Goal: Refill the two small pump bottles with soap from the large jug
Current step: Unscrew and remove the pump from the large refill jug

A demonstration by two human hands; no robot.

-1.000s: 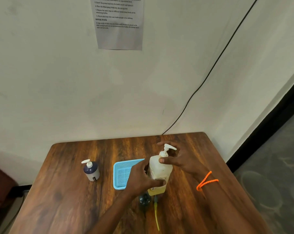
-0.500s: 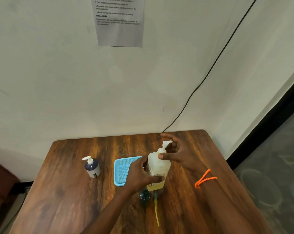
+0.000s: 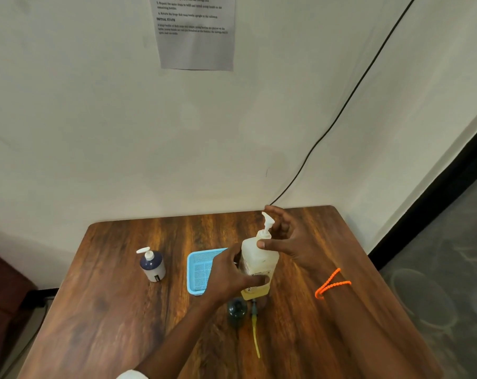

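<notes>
The large jug, translucent white with yellowish soap at its bottom, stands upright at the middle of the table. My left hand grips its body from the left. My right hand holds the jug's white pump, thumb on the collar and fingers curled behind the stem. One small dark blue pump bottle with its white pump on stands at the left. A second small dark bottle stands open just in front of the jug, beside its loose pump with a yellow tube lying on the table.
A light blue mesh tray sits left of the jug, partly behind my left hand. The wooden table stands against a white wall with a paper sheet and a black cable. The floor drops off at the right.
The jug's pump head has turned under my right hand, its nozzle swinging from pointing right to pointing up and left. My left hand has kept its grip on the jug's body.
</notes>
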